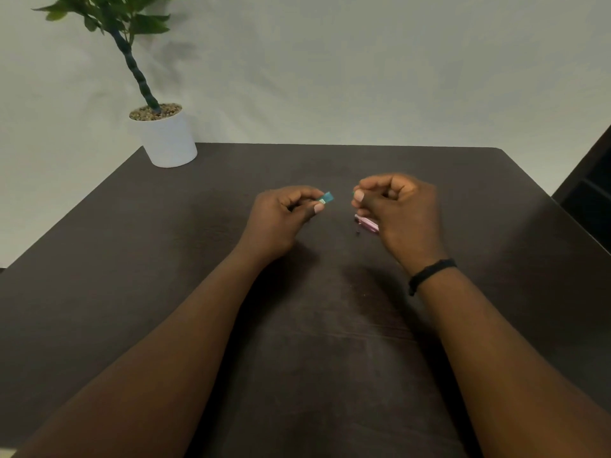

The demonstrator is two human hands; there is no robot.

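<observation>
My left hand (284, 211) hovers over the middle of the dark table (165, 259) and pinches a small teal piece (327, 198) between thumb and forefinger. To its right, my right hand (396, 209) has its fingers curled, and a tiny sliver of teal (353, 192) shows at its fingertips; most of that bit is hidden. A black band sits on the right wrist (431, 272). Under the right hand a small pink object (365, 223) lies on the table, partly covered by the hand. A tiny dark speck (358, 233) lies beside it.
A white pot (168, 140) with a green plant stands at the table's far left corner, against a pale wall. A dark piece of furniture (591, 180) sits past the table's right edge.
</observation>
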